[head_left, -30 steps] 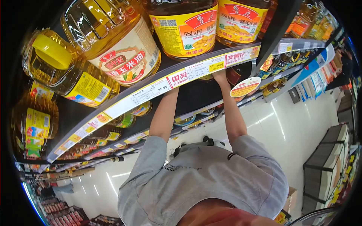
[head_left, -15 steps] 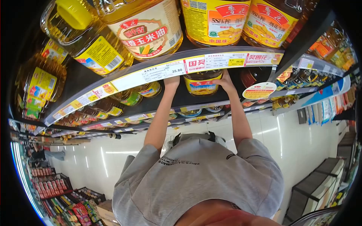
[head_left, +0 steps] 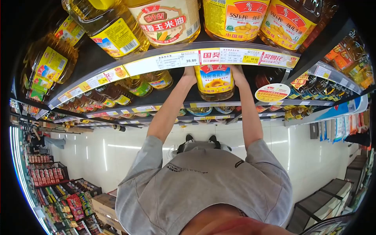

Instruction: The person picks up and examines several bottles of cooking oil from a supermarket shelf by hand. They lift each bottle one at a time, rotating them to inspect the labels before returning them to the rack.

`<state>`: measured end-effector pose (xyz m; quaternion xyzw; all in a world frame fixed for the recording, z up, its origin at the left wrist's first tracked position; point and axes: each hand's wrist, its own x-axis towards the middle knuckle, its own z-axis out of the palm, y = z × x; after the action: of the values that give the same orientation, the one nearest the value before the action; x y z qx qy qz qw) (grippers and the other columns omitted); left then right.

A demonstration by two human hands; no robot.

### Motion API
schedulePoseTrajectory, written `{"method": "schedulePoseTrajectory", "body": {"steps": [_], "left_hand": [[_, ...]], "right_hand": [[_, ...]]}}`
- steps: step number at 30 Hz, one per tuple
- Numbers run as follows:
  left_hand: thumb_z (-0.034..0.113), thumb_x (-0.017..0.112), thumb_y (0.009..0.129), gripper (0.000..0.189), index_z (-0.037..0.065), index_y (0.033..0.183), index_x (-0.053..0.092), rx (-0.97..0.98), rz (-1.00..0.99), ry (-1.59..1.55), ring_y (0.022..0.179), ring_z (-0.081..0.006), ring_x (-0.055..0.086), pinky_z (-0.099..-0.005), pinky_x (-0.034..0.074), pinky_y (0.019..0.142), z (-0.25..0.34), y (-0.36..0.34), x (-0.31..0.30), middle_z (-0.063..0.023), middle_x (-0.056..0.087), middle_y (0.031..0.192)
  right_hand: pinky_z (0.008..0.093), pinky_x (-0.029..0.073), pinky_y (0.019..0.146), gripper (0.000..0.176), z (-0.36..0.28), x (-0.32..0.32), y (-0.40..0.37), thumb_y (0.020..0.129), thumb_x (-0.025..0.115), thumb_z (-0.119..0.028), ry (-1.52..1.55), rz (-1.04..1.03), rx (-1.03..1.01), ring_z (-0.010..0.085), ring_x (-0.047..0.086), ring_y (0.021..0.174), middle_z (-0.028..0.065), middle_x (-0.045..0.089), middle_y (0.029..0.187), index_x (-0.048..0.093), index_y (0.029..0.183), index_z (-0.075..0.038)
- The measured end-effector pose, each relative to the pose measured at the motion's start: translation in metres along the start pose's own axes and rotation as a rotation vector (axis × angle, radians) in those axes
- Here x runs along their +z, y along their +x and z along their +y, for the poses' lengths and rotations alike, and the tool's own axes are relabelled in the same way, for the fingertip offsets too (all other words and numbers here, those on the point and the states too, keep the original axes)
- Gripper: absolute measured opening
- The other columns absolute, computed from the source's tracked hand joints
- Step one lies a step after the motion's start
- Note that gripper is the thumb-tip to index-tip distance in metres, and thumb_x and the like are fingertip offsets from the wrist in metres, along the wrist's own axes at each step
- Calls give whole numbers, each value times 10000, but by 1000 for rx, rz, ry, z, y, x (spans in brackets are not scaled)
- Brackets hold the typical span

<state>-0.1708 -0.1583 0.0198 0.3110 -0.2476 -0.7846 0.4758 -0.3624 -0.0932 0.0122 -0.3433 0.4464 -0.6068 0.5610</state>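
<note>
Both my arms reach up under a shelf edge lined with price tags [head_left: 168, 60]. A large bottle of golden cooking oil with a yellow sunflower label [head_left: 214, 83] sits between my hands on the second shelf. My left hand [head_left: 190, 73] presses on its left side and my right hand [head_left: 237, 73] on its right side. The price strip hides the fingertips and the bottle's top. Big oil bottles [head_left: 168, 19] stand on the shelf above.
Smaller oil bottles [head_left: 133, 87] fill the same shelf to the left, with more rows on lower shelves. A round promo tag [head_left: 272, 93] hangs at right. Below lies white glossy floor [head_left: 98, 156]; snack racks [head_left: 58, 188] stand at lower left and dark shelving [head_left: 325, 203] at lower right.
The sunflower-label bottle has slid forward from deep in the shelf and now shows fully between my hands. My view has tilted, so the upper shelf sits higher in the frame.
</note>
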Motion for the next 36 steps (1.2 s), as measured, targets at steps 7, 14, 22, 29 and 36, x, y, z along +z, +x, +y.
{"method": "schedulePoseTrajectory", "body": {"steps": [7,14,22,29,36], "left_hand": [[623,346,969,654,71,1241,570,-100,99,87,1069,-256,626,-449,514,927,27,-50,21,-130,628,1229],[711,386,930,814,48,1403,415,-29,65,488,1252,-219,463,-363,310,1089,-1,-113,-11,-118,518,1344],[682,456,920,868,-48,1385,381,-37,127,459,1228,-220,477,-338,323,1078,-30,-182,-48,-169,507,1328],[644,464,934,844,-47,1409,359,27,110,497,1260,-235,467,-335,329,1079,-25,-241,-90,-196,499,1360],[491,446,1008,694,-29,1445,303,230,-4,546,1311,-238,408,-331,292,1107,35,-331,-142,-179,443,1415]], "right_hand": [[329,517,854,628,-15,17,-18,859,692,-386,15,-41,110,192,629,1015,119,620,1183,496,1325,-14],[300,544,807,537,-21,36,-86,873,682,-448,259,-56,352,170,672,894,95,689,1023,586,1198,-30],[298,555,774,562,22,41,-150,870,664,-495,83,46,467,165,680,864,88,685,993,570,1167,-27],[300,559,771,560,54,72,-199,889,675,-417,107,100,441,171,678,880,97,677,1016,540,1246,-7],[308,549,811,546,84,165,-266,915,652,-338,128,56,253,178,657,973,127,645,1147,498,1311,6]]}}
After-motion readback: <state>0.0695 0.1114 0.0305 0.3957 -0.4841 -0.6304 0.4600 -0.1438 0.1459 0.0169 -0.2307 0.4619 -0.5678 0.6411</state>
